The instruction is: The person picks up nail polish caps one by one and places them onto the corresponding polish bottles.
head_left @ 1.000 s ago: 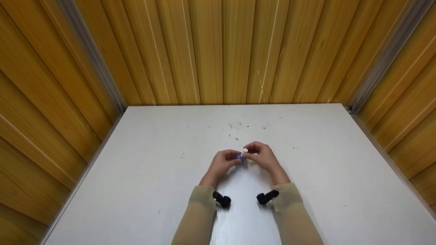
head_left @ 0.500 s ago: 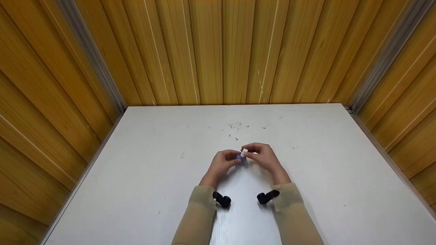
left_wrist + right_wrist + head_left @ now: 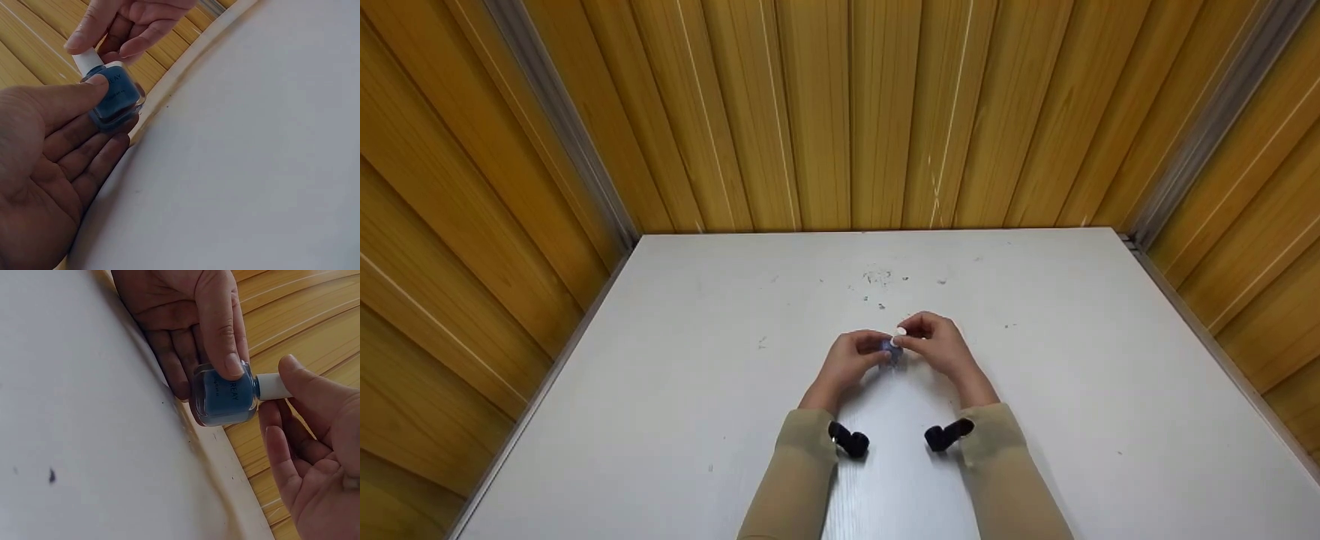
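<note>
A small clear bottle of blue nail polish with dark lettering is held up over the white table in front of me. My left hand grips its glass body, thumb on the front face and fingers behind, as the left wrist view also shows. On the bottle's neck sits a tall white cap, tilted up and to the right in the head view. My right hand pinches this cap between thumb and fingers, and its thumb covers part of it. A narrow blue band of neck shows between cap and glass.
The white table carries some dark specks and scuffs beyond the hands. Wood-patterned panels rise behind it and on both sides. A black wrist camera sticks out from each sleeve.
The right fingers and thumb have shifted around the white cap; half a second ago more of the cap showed, now the thumb crosses its middle. The left hand and bottle stay nearly still.
</note>
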Tool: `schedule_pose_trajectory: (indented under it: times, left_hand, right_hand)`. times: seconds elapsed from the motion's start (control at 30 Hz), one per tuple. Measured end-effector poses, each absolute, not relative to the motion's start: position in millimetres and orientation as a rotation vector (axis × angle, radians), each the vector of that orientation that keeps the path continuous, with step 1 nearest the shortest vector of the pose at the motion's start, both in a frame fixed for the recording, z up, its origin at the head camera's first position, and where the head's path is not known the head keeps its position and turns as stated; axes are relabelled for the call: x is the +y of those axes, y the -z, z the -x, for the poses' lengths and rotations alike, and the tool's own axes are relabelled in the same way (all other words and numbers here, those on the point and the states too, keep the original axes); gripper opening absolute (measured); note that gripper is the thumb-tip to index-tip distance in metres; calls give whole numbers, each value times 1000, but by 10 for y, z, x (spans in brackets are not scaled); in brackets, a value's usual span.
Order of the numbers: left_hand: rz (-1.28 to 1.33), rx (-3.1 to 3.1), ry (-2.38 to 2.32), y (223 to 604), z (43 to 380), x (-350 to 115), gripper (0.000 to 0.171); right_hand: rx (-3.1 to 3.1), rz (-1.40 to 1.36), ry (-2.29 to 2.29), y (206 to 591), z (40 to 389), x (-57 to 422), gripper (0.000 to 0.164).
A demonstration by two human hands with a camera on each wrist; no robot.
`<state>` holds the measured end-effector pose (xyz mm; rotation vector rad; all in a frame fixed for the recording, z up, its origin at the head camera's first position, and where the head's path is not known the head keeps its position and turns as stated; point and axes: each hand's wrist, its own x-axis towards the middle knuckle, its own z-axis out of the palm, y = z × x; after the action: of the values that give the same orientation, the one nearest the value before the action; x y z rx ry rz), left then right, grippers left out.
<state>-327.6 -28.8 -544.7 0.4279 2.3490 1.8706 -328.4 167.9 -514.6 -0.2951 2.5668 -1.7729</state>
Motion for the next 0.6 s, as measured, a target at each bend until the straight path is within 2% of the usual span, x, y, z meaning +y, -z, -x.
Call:
schedule_pose_trajectory:
  times: [0.17,0.6]
  left_hand:
    - [-437,2337,-1884,5451,3278,-293,27]
    - [-424,2356,-1862,5415,3252,-293,26]
  right_hand:
    - [2534,365,1760,5141,3283,1701,34]
    - [2551,328,1779,5131,3285,1688,23]
